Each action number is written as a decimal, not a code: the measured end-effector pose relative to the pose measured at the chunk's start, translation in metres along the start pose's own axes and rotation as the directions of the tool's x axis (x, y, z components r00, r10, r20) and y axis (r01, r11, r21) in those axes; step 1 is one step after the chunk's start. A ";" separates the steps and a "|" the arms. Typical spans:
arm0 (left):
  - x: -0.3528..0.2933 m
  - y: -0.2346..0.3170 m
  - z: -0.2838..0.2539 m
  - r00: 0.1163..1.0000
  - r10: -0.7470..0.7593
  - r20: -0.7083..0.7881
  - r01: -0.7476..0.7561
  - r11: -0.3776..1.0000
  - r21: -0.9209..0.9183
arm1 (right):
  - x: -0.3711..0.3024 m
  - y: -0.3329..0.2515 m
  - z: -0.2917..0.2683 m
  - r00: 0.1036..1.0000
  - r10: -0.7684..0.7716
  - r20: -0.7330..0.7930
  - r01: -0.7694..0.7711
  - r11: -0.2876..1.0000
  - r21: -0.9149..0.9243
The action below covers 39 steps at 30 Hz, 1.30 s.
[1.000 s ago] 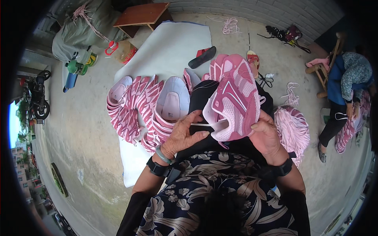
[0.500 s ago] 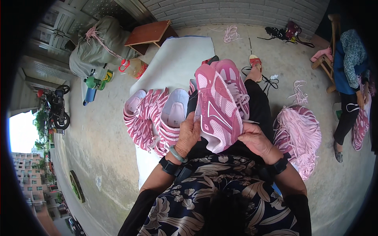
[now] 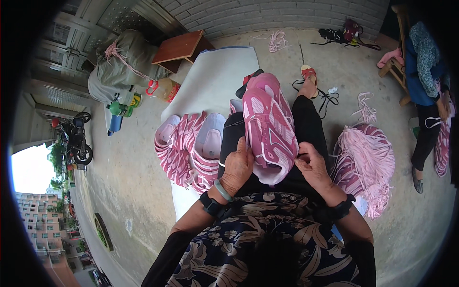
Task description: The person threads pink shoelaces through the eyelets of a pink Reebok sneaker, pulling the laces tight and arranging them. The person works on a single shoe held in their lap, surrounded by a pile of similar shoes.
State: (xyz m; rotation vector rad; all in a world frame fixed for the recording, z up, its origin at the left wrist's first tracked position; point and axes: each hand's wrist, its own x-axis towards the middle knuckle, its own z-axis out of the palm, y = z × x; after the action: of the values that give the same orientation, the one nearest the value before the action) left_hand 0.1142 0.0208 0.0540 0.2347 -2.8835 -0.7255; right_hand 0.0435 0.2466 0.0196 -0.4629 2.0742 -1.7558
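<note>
A pink shoe upper (image 3: 268, 126) with mesh panels lies over my lap, its toe pointing away and its collar opening toward me. My left hand (image 3: 238, 166) grips its left side near the heel, thumb on top. At the right edge of the collar, my right hand (image 3: 313, 165) pinches the upper between thumb and fingers. A second pink upper shows partly beneath it at the far right side. To the left, stacked pink shoe uppers (image 3: 206, 155) stand nested in rows on a white sheet (image 3: 215, 71). A bundle of pale pink laces (image 3: 366, 158) lies over more uppers at the right.
Loose laces (image 3: 366, 109) lie on the concrete at the right. Far left are a wooden stool (image 3: 178, 47), a large grey sack (image 3: 126, 57) and plastic bottles (image 3: 165, 91). A co-worker (image 3: 425, 91) sits at the far right with pink uppers. Black cord (image 3: 328, 101) lies near my sandalled foot.
The upper has rolled from showing its side panel to showing more of its top and collar opening. Both hands have shifted with it along the heel end. The view has tilted slightly.
</note>
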 end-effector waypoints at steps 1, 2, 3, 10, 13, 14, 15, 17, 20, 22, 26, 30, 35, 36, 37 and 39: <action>0.002 0.001 0.003 1.000 0.021 -0.021 -0.020 0.999 0.027 | 0.000 -0.005 0.002 0.998 -0.019 -0.067 0.014 0.997 -0.078; 0.004 0.003 0.005 0.998 0.041 -0.041 -0.039 0.998 0.054 | 0.001 -0.011 0.004 0.990 -0.044 -0.132 0.023 0.988 -0.155; 0.006 0.004 0.008 0.996 0.061 -0.061 -0.056 0.995 0.082 | 0.004 -0.017 0.005 0.977 -0.164 -0.134 0.126 0.960 -0.251; 0.047 0.017 0.016 0.995 -0.039 0.093 0.017 0.975 0.220 | 0.047 -0.034 0.013 0.924 -0.365 0.110 0.320 0.585 -0.745; 0.055 0.010 0.021 0.988 -0.058 0.145 0.025 0.975 0.221 | 0.061 -0.020 0.013 0.936 -0.283 0.210 0.334 0.523 -0.784; 0.055 0.007 0.022 0.986 -0.060 0.156 0.027 0.978 0.209 | 0.063 -0.020 0.010 0.930 -0.292 0.225 0.351 0.518 -0.780; 0.055 0.004 0.021 0.984 -0.062 0.167 0.028 0.980 0.196 | 0.066 -0.020 0.008 0.928 -0.288 0.237 0.363 0.550 -0.752; 0.063 0.002 0.020 0.990 -0.013 0.140 -0.003 0.993 0.120 | 0.075 -0.021 -0.001 0.927 -0.275 0.255 0.373 0.604 -0.704; 0.076 -0.002 0.000 0.993 0.101 0.055 -0.097 0.993 -0.068 | 0.080 -0.021 -0.010 0.923 -0.281 0.262 0.384 0.650 -0.656; 0.089 -0.010 -0.009 0.995 0.081 -0.053 -0.084 0.994 -0.066 | 0.077 -0.012 -0.011 0.904 -0.355 0.240 0.422 0.643 -0.639; 0.109 -0.054 0.014 0.957 0.259 -0.134 -0.243 0.962 0.128 | 0.077 -0.020 -0.006 0.919 -0.303 0.253 0.395 0.702 -0.593; 0.129 -0.059 0.000 0.972 -0.031 0.231 0.062 0.990 -0.125 | 0.080 -0.023 -0.005 0.926 -0.298 0.233 0.378 0.709 -0.595; 0.177 -0.031 -0.057 0.858 -0.025 0.514 0.361 0.741 -0.567 | 0.081 -0.026 -0.002 0.923 -0.303 0.236 0.382 0.661 -0.646; 0.189 -0.020 -0.065 0.862 0.012 0.507 0.360 0.691 -0.627 | 0.082 -0.030 -0.001 0.923 -0.297 0.244 0.383 0.653 -0.653; 0.200 -0.019 -0.061 0.874 0.040 0.484 0.323 0.697 -0.640 | 0.082 -0.032 0.001 0.921 -0.294 0.256 0.388 0.647 -0.657; 0.229 -0.018 -0.039 0.891 0.109 0.441 0.247 0.700 -0.670 | 0.083 -0.031 0.003 0.921 -0.289 0.260 0.388 0.643 -0.660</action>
State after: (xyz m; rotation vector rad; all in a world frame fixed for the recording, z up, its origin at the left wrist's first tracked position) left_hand -0.0994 -0.0558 0.1059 0.0715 -2.6846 -2.0901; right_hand -0.0273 0.1994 0.0431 -1.2256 2.6352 -0.9506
